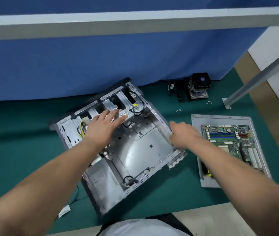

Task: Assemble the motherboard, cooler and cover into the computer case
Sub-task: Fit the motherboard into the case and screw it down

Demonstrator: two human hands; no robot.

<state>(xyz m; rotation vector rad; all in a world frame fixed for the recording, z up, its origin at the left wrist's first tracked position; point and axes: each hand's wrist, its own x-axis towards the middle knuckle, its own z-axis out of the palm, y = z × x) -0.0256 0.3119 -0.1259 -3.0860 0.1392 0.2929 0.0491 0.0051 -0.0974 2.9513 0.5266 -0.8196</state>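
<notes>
Open computer case [135, 147] lies on green mat [24, 142] by blue partition [101, 65]. Left hand [104, 123] flat inside on drive bay, right hand [183, 133] seemingly gripping case's right wall. Motherboard [232, 143] sits on cover [196, 125] just right; cooler [198, 87] behind.

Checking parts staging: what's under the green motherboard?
The green motherboard lies on a flat grey metal cover panel. The panel's middle is hidden beneath the board.

Motherboard [232, 143] lies on cover [220, 119], right of case [135, 150]; cooler [198, 87] behind.
</notes>
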